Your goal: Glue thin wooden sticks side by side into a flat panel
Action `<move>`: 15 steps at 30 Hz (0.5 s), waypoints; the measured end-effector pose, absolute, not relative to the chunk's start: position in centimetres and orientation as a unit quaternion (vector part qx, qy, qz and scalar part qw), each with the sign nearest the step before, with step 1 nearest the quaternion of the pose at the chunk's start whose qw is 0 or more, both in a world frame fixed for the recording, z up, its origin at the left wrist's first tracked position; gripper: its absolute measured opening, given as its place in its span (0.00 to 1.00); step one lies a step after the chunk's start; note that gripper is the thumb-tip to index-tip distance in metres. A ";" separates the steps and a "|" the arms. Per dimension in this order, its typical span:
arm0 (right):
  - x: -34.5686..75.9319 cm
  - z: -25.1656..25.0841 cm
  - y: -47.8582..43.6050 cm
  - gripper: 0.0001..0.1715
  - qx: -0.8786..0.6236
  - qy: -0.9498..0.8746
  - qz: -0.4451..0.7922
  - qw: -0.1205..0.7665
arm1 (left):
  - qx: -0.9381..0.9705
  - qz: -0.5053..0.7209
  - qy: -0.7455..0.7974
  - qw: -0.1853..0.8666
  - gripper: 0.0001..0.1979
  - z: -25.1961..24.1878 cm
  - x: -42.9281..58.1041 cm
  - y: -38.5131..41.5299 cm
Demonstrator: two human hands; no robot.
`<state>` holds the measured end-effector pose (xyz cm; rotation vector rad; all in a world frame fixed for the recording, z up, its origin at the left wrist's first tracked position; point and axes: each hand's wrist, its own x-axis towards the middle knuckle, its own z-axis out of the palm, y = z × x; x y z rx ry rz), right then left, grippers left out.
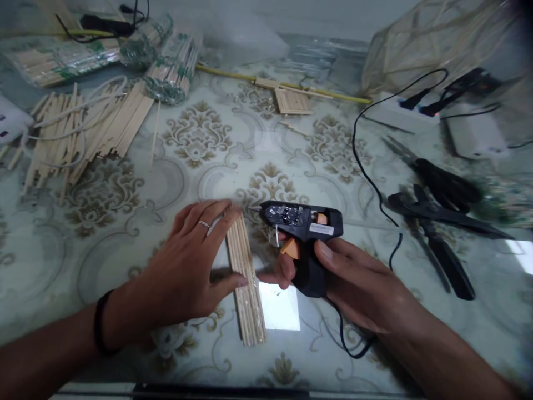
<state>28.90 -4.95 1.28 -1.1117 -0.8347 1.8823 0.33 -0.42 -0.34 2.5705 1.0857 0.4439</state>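
Observation:
In my right hand [353, 272] is a black hot glue gun [310, 222] with an orange trigger, its nozzle aimed left. My fingers wrap its handle near the trigger. A narrow panel of wooden sticks [245, 283], laid side by side, rests on the patterned table. My left hand [191, 250] holds this panel, fingertips at its far end and thumb on its face. Shiny streaks, like glue, show along the sticks. The nozzle is just right of the panel's far end, apart from it.
Loose sticks [95, 128] and plastic-wrapped stick bundles [172, 66] lie at the left back. A small stick panel [292, 101] is at the back. Scissors [437, 172] and pliers [441, 244] lie right, near a power strip [387, 114]. The black cord [366, 172] crosses the right side.

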 end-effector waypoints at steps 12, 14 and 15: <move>29.4 0.1 -5.9 0.23 -0.428 -0.334 0.748 0.381 | 0.871 0.185 0.440 0.113 0.33 -0.8 -0.3 0.4; 29.8 0.2 -5.9 0.24 -0.455 -0.360 0.719 0.383 | 0.873 0.185 0.437 0.115 0.33 -0.8 -0.3 0.4; 29.9 0.4 -5.8 0.25 -0.483 -0.381 0.686 0.389 | 0.874 0.186 0.433 0.118 0.32 -0.8 -0.2 0.4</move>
